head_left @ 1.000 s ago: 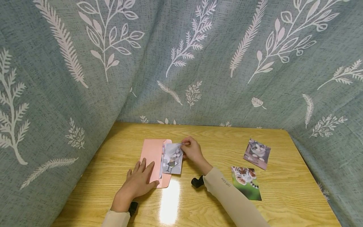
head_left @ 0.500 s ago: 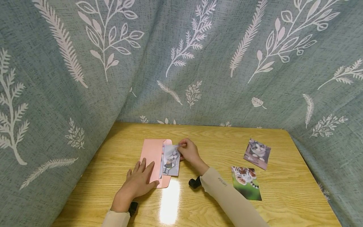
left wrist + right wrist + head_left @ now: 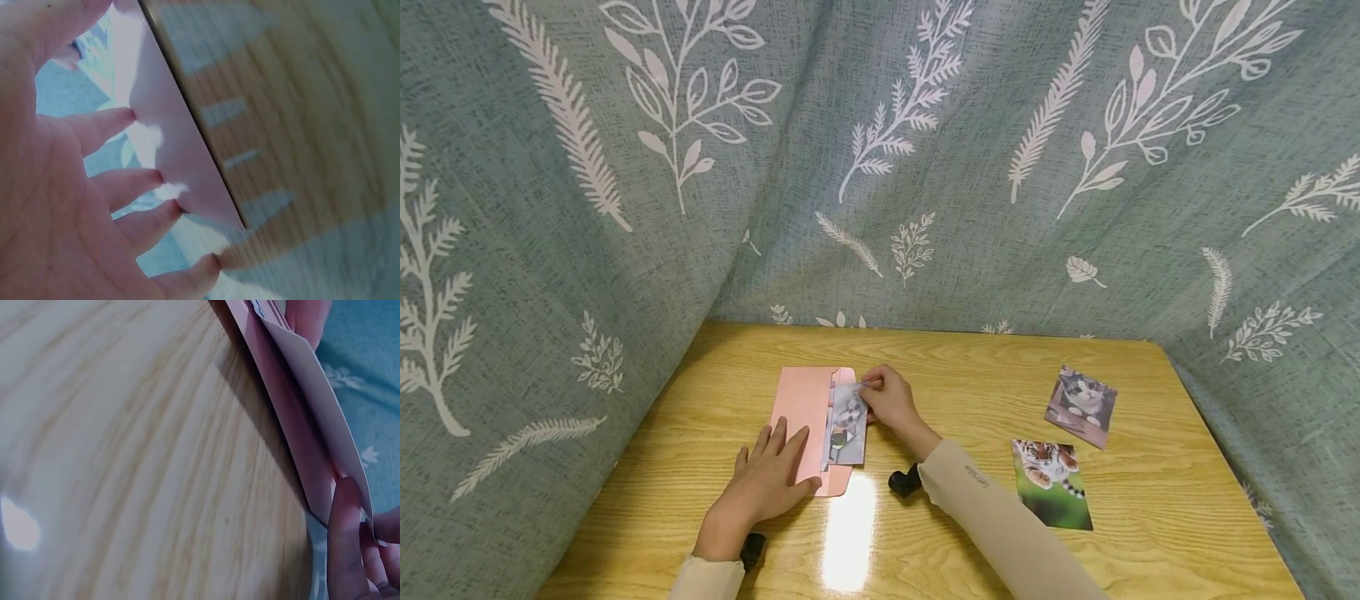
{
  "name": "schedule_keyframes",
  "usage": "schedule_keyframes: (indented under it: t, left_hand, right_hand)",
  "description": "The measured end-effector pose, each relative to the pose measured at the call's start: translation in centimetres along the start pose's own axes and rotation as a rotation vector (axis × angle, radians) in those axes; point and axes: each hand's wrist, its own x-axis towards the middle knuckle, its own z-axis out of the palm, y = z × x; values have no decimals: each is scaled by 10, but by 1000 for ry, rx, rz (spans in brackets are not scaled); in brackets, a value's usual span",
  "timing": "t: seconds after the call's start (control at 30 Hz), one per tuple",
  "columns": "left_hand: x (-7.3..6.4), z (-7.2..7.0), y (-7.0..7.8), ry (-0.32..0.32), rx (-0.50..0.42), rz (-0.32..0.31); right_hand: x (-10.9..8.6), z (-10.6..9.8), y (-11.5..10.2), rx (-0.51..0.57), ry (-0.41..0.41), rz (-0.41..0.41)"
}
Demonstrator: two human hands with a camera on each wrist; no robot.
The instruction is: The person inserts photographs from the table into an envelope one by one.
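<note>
1. Where the pink envelope [image 3: 796, 392] opens toward the right, we find the card [image 3: 852, 425] at its mouth, above the spread flap [image 3: 837, 480]; how far its left edge reaches inside we cannot tell.
2. The right hand [image 3: 891, 400] has its grip clamped on the card near its upper right corner, thumb and fingers on opposite faces. We see that end raised off the flap, a hold that, we judge, steers a thin sheet without creasing it.
3. The left hand [image 3: 763, 487] has its grip apart, fingers spread over the envelope's near half, touching it; we read this as an anchor against sliding.
4. The envelope looks like smooth, matt paper, a long rectangle whose flap has rounded corners. The card is stiff and thin, printed in grey on one face and pale on the other.
5. Well to the right, we see the tiger print [image 3: 1054, 496] and the cat print [image 3: 1081, 408] lying apart, pictures upward, presumably for easy telling apart.
6. Beneath lies the desk [image 3: 970, 375], wood-grained and glossy; behind hangs a blue-green curtain [image 3: 805, 125], woven-looking, with white leaves.
</note>
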Motion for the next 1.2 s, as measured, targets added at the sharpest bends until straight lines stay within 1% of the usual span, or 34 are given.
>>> schedule_keyframes:
  t: [0.47,0.73,0.93,1.07,1.2]
  left_hand:
    - [-1,-1,1,7,3,3]
    - [-1,-1,2,10,7,3]
    - [-1,0,1,13,7,5]
    - [-1,0,1,7,5,2]
    - [0,0,1,5,4,2]
  right_hand:
    - [1,17,-3,-14,19,8]
    - [1,22,-5,-38,34,-15]
    - [1,24,-4,-70,37,-22]
    - [-1,22,-4,-112,21,-27]
    - [-5,17,-5,-115,-3,-38]
